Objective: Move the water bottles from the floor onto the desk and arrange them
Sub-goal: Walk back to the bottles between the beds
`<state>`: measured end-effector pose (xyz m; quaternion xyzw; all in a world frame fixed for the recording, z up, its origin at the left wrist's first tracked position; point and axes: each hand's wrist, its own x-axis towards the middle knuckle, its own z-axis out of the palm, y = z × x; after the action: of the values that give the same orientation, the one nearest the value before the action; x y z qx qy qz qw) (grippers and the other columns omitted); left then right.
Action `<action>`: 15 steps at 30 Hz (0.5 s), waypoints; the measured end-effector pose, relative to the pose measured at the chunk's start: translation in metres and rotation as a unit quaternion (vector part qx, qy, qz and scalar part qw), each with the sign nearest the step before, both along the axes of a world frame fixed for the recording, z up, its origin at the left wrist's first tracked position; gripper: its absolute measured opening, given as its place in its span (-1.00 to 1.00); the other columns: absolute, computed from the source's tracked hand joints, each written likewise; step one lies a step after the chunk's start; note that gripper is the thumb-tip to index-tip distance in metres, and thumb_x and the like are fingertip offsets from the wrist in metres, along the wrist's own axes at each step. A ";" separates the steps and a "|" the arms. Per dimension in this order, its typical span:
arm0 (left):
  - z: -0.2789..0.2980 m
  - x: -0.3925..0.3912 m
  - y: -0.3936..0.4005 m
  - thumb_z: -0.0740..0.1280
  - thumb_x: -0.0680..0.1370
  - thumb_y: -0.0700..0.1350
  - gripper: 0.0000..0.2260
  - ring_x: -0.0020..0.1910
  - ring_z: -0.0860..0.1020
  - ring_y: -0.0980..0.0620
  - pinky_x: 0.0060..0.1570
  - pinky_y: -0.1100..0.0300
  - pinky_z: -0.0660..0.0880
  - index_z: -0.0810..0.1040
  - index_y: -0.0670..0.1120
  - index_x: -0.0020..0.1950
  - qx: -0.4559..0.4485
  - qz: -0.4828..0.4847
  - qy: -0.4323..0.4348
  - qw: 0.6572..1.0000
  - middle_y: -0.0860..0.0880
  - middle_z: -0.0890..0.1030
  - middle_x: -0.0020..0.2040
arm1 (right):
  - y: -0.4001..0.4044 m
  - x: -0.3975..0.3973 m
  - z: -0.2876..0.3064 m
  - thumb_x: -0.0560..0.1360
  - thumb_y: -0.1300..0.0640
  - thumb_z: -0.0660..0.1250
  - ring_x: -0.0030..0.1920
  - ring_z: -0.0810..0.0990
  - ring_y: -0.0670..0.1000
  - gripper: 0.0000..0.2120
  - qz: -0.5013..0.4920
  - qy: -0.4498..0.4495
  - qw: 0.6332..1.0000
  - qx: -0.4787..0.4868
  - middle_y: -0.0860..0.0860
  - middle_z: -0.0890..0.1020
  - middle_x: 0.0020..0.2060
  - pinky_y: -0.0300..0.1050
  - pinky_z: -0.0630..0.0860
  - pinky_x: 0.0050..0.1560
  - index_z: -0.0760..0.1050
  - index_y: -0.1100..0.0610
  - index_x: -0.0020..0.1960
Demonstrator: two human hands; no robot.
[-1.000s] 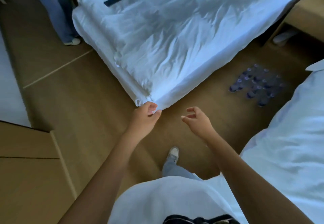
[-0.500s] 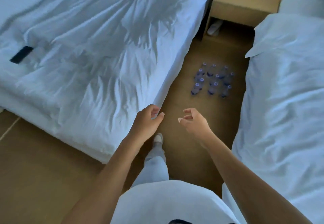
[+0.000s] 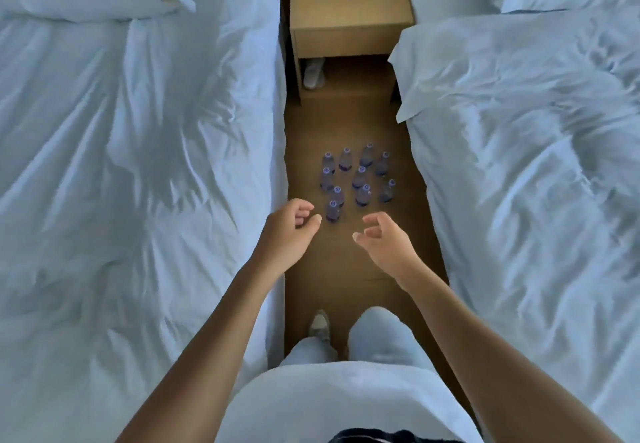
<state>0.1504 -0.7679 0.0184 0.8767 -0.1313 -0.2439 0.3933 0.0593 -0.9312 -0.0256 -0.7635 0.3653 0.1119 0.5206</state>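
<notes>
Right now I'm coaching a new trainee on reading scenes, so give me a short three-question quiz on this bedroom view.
1. True or false: the water bottles stand upright on the floor between two beds.
2. Which holds a bottle? A) left hand B) right hand C) neither
3. Fill in: beyond the bottles, at the head of the aisle, stands a wooden ____.

Key: 1 true; 2 C; 3 nightstand.

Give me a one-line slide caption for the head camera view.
Empty left hand and right hand reach toward clear plastic blue-capped water bottles standing on the brown floor between two white-sheeted beds.
</notes>
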 end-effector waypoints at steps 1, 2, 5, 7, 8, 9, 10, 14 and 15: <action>-0.003 0.011 -0.011 0.29 0.57 0.00 -0.75 0.13 0.53 0.11 0.00 0.32 0.40 0.50 -0.04 0.22 0.005 -0.013 0.000 1.000 0.04 0.56 0.17 | -0.009 0.008 -0.002 0.55 0.01 0.34 0.02 0.54 -0.07 -0.55 -0.009 0.002 1.000 0.001 0.01 0.55 0.19 -0.35 0.41 -0.27 0.33 0.03 0.39; -0.006 0.021 -0.021 0.29 0.58 0.00 -0.75 0.13 0.53 0.11 0.00 0.33 0.40 0.50 -0.03 0.22 0.014 -0.021 0.001 1.000 0.03 0.56 0.18 | -0.018 0.015 -0.003 0.55 0.01 0.34 0.03 0.54 -0.07 -0.55 -0.017 0.005 1.000 0.002 0.01 0.55 0.19 -0.36 0.41 -0.26 0.33 0.03 0.39; -0.015 0.048 -0.054 0.29 0.58 0.00 -0.74 0.16 0.53 0.08 0.05 0.29 0.45 0.49 -0.04 0.24 0.028 -0.039 0.015 0.999 0.01 0.56 0.20 | -0.050 0.038 -0.011 0.54 0.00 0.34 0.02 0.52 -0.08 -0.55 -0.033 0.008 0.999 0.002 0.01 0.55 0.19 -0.36 0.40 -0.24 0.33 0.02 0.38; -0.023 0.065 -0.076 0.29 0.58 0.00 -0.74 0.16 0.53 0.06 0.07 0.27 0.46 0.48 -0.04 0.24 0.025 -0.042 0.020 0.999 0.01 0.56 0.20 | -0.073 0.054 -0.017 0.54 0.00 0.35 -0.02 0.51 -0.11 -0.56 -0.031 0.013 0.999 -0.004 -0.01 0.55 0.17 -0.37 0.38 -0.25 0.34 0.02 0.38; -0.027 0.074 -0.087 0.29 0.58 0.01 -0.74 0.16 0.53 0.07 0.08 0.26 0.46 0.48 -0.03 0.23 0.025 -0.040 0.022 0.999 0.01 0.56 0.20 | -0.086 0.064 -0.021 0.54 0.00 0.35 -0.05 0.50 -0.12 -0.56 -0.027 0.016 0.999 -0.008 -0.01 0.54 0.16 -0.38 0.37 -0.26 0.34 0.02 0.37; -0.032 0.082 -0.099 0.29 0.58 0.01 -0.74 0.16 0.53 0.07 0.08 0.26 0.46 0.48 -0.02 0.23 0.027 -0.036 0.023 0.999 0.02 0.56 0.20 | -0.099 0.073 -0.025 0.54 -0.01 0.35 -0.08 0.49 -0.14 -0.56 -0.021 0.018 1.000 -0.011 -0.02 0.54 0.16 -0.38 0.37 -0.27 0.34 0.01 0.37; -0.037 0.090 -0.111 0.29 0.58 0.02 -0.74 0.16 0.54 0.07 0.09 0.26 0.46 0.48 -0.02 0.24 0.030 -0.030 0.022 0.999 0.02 0.56 0.20 | -0.113 0.083 -0.029 0.54 -0.01 0.35 -0.12 0.49 -0.15 -0.56 -0.014 0.021 1.000 -0.013 -0.03 0.54 0.15 -0.38 0.37 -0.28 0.34 0.01 0.37; -0.059 0.117 -0.153 0.28 0.58 0.02 -0.73 0.18 0.53 0.07 0.05 0.29 0.44 0.46 -0.01 0.25 0.046 -0.004 0.030 0.998 0.02 0.55 0.22 | -0.166 0.119 -0.039 0.54 -0.02 0.34 -0.17 0.46 -0.21 -0.57 0.023 0.036 0.999 -0.014 -0.09 0.51 0.05 -0.38 0.36 -0.30 0.34 0.01 0.36; -0.064 0.121 -0.162 0.28 0.58 0.03 -0.73 0.18 0.53 0.08 0.04 0.30 0.43 0.46 0.00 0.25 0.048 0.004 0.036 0.998 0.03 0.55 0.23 | -0.177 0.126 -0.041 0.54 -0.02 0.34 -0.17 0.47 -0.20 -0.57 0.032 0.038 0.999 -0.015 -0.09 0.51 0.05 -0.38 0.36 -0.30 0.34 0.02 0.36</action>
<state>0.2716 -0.9303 -0.0459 0.8856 -0.1014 -0.2795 0.3568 0.1857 -1.1085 -0.0671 -0.7778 0.3619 0.1519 0.4909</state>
